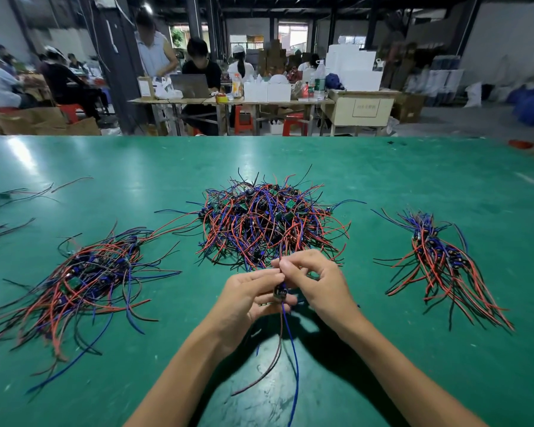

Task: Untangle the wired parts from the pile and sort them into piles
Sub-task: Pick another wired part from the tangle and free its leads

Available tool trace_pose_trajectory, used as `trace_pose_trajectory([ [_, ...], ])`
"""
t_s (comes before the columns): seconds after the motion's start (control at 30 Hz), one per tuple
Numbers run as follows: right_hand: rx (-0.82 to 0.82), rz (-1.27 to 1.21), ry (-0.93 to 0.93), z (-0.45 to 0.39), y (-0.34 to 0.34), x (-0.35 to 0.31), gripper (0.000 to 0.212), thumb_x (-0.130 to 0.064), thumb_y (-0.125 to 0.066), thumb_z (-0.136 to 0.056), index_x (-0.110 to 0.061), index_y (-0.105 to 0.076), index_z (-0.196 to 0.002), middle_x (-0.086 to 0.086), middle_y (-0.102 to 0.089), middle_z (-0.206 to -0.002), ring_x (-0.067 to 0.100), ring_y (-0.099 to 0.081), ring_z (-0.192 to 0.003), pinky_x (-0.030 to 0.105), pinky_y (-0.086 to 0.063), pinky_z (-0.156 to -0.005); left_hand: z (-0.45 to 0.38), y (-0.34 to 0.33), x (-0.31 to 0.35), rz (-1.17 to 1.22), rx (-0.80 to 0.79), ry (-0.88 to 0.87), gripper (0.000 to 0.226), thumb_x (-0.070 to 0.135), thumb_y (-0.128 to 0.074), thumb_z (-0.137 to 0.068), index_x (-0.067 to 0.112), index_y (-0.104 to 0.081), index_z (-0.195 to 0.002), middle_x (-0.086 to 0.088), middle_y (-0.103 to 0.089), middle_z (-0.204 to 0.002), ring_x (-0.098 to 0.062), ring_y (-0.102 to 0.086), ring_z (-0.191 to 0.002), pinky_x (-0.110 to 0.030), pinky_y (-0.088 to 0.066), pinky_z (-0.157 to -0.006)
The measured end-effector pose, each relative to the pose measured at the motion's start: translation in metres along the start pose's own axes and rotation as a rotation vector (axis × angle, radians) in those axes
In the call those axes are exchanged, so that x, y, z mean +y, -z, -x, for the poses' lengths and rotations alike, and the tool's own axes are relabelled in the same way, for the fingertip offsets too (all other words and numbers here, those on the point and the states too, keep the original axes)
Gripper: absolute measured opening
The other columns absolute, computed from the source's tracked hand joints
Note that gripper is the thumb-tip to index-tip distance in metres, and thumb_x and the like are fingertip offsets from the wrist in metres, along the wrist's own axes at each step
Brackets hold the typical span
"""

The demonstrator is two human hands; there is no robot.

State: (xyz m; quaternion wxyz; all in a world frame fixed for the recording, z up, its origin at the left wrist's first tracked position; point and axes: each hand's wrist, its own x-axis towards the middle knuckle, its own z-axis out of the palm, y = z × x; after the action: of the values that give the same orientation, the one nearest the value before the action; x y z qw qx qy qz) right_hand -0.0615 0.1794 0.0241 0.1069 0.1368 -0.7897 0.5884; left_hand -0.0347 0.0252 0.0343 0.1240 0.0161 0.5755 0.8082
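Far left of your left hand [244, 298]: the left sorted pile [84, 282], loose, wires fanned toward you and to the left. A few stray wired parts [0, 200] lie beyond it at the table's left edge, well apart from everything else.

Left hand: fingers curled round one wired part [280, 293], thumb and forefinger pinching up top. The small board sits between your two hands, just above the green table [413, 167].

Straight ahead of both hands: the tangled pile [269, 223], still big, red, blue and black leads knotted with green boards showing through. Its near edge is just beyond your fingertips.

Right hand [316, 282]: curled, pinching the upper leads of the same part right beside the left thumb. Can't tell if those leads are still snagged in the tangle.

Step, as I read it: you're freeing one part, not placing yet.

Part's long axis runs away-from-you to toward-you. Board in the middle, upper leads point at the tangle, blue lead [292, 349] and a dark one hang down toward you, trailing across the table.

Next move needs: pull back toward yourself along that axis, gently, so no neighbours get dragged. Then pick a side.

Far right of your right hand: the right sorted pile [444, 260], tighter bundle, leads pointing toward you and rightward.
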Motion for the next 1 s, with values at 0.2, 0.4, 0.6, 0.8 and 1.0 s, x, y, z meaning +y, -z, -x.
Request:
trace_pose_trajectory([
  [0.2,-0.156,-0.375,-0.248,0.003,-0.010,-0.007,0.025,-0.005,-0.050,-0.102,-0.001,-0.075,-0.100,0.004,-0.072,-0.072,0.010,-0.062,-0.050,0.018,-0.046,-0.047,0.002,-0.005,-0.002,-0.110,0.083,-0.022,0.031,0.009,-0.058,-0.097,0.010,-0.080,-0.074,-0.014,-0.072,-0.074,-0.016,-0.062,-0.053,-0.023,-0.052,-0.053],
  [0.4,-0.002,-0.338,-0.314,0.002,-0.018,-0.004,0.027,-0.011,-0.050,-0.099,-0.009,-0.073,-0.086,0.011,-0.058,-0.063,0.014,-0.046,-0.041,0.018,-0.034,-0.038,0.003,-0.006,-0.005,-0.240,0.082,-0.028,0.025,0.011,-0.064,-0.092,0.003,-0.078,-0.073,-0.017,-0.073,-0.074,-0.016,-0.058,-0.050,-0.023,-0.048,-0.048],
  [0.6,0.202,-0.323,-0.372,-0.011,-0.003,0.001,0.028,-0.011,-0.048,-0.099,-0.013,-0.073,-0.087,0.009,-0.071,-0.087,0.010,-0.048,-0.042,0.021,-0.035,-0.033,0.008,-0.008,-0.005,-0.318,-0.125,0.020,0.021,0.024,-0.072,-0.080,0.004,-0.080,-0.082,-0.016,-0.075,-0.079,-0.016,-0.059,-0.050,-0.023,-0.049,-0.047],
  [0.8,0.255,-0.472,-0.511,-0.015,0.007,0.000,0.025,-0.016,-0.051,-0.096,-0.013,-0.075,-0.088,0.004,-0.077,-0.096,0.014,-0.049,-0.047,0.022,-0.039,-0.036,0.012,-0.006,-0.002,-0.378,-0.246,0.058,0.022,0.008,-0.061,-0.092,0.006,-0.079,-0.080,-0.018,-0.074,-0.084,-0.015,-0.059,-0.051,-0.022,-0.048,-0.047],
  [1.0,0.119,-0.635,-0.538,-0.014,0.016,-0.003,0.026,-0.033,-0.053,-0.099,-0.018,-0.074,-0.101,0.004,-0.078,-0.093,0.008,-0.055,-0.050,0.022,-0.046,-0.043,0.011,-0.005,-0.004,-0.339,-0.205,0.059,0.020,0.009,-0.061,-0.094,0.001,-0.078,-0.091,-0.016,-0.075,-0.089,-0.016,-0.060,-0.053,-0.022,-0.050,-0.046],
])
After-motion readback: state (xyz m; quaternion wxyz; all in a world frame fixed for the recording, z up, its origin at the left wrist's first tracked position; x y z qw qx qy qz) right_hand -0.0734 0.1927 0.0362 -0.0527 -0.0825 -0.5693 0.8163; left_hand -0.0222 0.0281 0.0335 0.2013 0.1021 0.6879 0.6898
